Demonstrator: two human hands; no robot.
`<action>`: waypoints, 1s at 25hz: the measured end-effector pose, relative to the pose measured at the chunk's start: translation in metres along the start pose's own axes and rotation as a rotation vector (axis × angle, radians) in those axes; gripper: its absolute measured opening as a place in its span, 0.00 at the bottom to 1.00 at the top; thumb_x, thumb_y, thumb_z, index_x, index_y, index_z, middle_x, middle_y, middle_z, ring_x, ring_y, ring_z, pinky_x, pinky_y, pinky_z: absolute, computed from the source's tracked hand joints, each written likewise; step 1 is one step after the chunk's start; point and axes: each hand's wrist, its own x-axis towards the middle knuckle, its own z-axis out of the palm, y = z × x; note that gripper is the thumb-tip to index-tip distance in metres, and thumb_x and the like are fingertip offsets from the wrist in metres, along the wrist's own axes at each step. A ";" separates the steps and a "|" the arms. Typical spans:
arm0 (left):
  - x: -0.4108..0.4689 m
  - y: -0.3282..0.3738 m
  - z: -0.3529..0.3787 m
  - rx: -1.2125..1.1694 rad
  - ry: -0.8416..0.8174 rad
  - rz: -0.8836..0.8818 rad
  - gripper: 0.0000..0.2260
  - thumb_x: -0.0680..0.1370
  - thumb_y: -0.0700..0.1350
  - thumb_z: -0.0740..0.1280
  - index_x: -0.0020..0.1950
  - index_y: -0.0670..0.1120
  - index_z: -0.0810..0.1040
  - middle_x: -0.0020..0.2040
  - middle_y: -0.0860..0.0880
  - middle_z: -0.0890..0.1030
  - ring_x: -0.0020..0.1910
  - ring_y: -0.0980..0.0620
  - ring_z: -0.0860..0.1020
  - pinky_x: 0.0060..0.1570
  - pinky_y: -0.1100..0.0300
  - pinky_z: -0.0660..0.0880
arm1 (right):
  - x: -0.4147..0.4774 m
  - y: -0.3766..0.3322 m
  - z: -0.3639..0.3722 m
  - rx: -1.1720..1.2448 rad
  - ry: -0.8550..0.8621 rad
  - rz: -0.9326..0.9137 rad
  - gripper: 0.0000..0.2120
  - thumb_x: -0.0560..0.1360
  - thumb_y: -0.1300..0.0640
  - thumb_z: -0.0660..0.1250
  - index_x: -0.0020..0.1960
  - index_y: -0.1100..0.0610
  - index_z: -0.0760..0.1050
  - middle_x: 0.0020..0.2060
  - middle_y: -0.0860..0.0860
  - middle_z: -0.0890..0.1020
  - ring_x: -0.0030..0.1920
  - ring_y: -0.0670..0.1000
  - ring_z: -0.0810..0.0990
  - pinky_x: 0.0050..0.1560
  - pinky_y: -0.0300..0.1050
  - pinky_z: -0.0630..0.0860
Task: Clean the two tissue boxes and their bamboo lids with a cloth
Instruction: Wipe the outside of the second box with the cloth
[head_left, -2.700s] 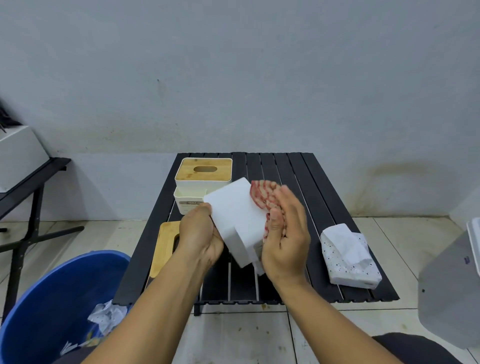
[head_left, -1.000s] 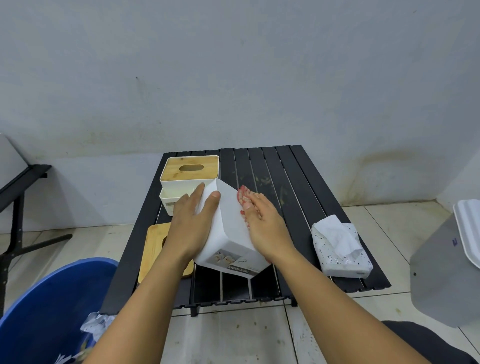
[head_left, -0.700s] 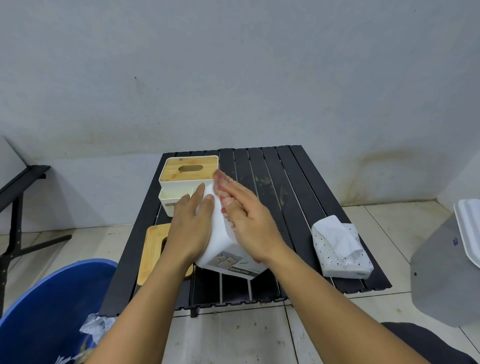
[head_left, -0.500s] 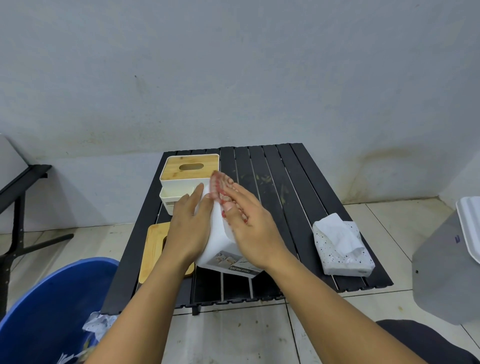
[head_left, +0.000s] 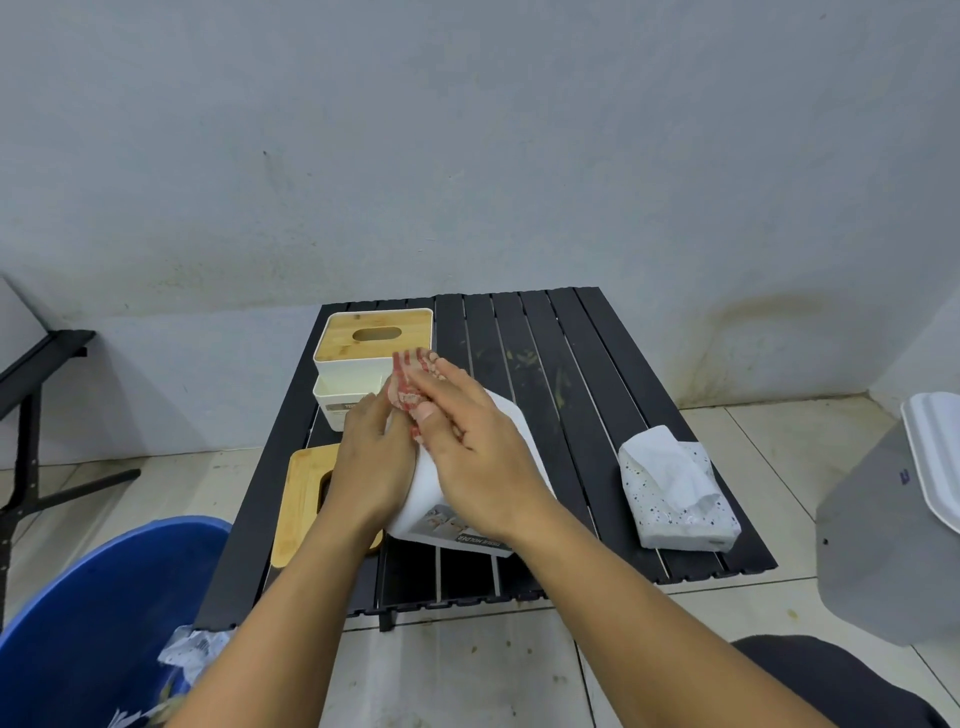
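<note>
A white tissue box (head_left: 514, 426) without its lid lies tilted on the black slatted table (head_left: 571, 389), its labelled bottom facing me. My left hand (head_left: 371, 462) grips its left side. My right hand (head_left: 478, 457) holds a red-patterned cloth (head_left: 408, 379) under its fingers and thumb and presses it on the box's far upper edge. Behind stands the second white tissue box (head_left: 353, 374), wearing its bamboo lid (head_left: 374, 335). A loose bamboo lid (head_left: 298, 499) lies flat on the table's left side, partly under my left forearm.
A soft pack of tissues (head_left: 675, 493) lies on the table's right side. A blue bin (head_left: 88, 613) with crumpled paper stands at the lower left, a grey bin (head_left: 893, 530) at the right. A black bench (head_left: 31, 364) is at the far left.
The box came down from a raised hold to rest tilted on the table. My right hand has slid the cloth from the box's right face up and left to its far edge.
</note>
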 end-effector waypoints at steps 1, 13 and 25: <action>-0.001 0.000 0.000 -0.011 -0.007 -0.002 0.21 0.81 0.66 0.52 0.73 0.71 0.69 0.73 0.57 0.74 0.73 0.54 0.72 0.72 0.42 0.70 | -0.002 0.003 -0.001 -0.024 -0.002 -0.011 0.20 0.86 0.49 0.56 0.77 0.44 0.68 0.79 0.38 0.62 0.77 0.33 0.58 0.76 0.38 0.58; -0.010 0.013 0.006 0.088 0.030 -0.056 0.23 0.85 0.59 0.52 0.81 0.62 0.60 0.82 0.54 0.61 0.80 0.53 0.59 0.78 0.46 0.58 | 0.007 0.039 -0.027 -0.126 0.155 0.262 0.19 0.86 0.48 0.53 0.73 0.44 0.72 0.72 0.42 0.71 0.72 0.43 0.68 0.65 0.41 0.66; -0.016 0.021 0.008 0.087 0.016 -0.063 0.24 0.85 0.60 0.53 0.82 0.61 0.60 0.83 0.52 0.59 0.80 0.51 0.59 0.77 0.46 0.59 | 0.010 0.064 -0.040 -0.160 0.175 0.446 0.18 0.85 0.46 0.52 0.66 0.45 0.77 0.62 0.44 0.78 0.63 0.48 0.76 0.63 0.51 0.73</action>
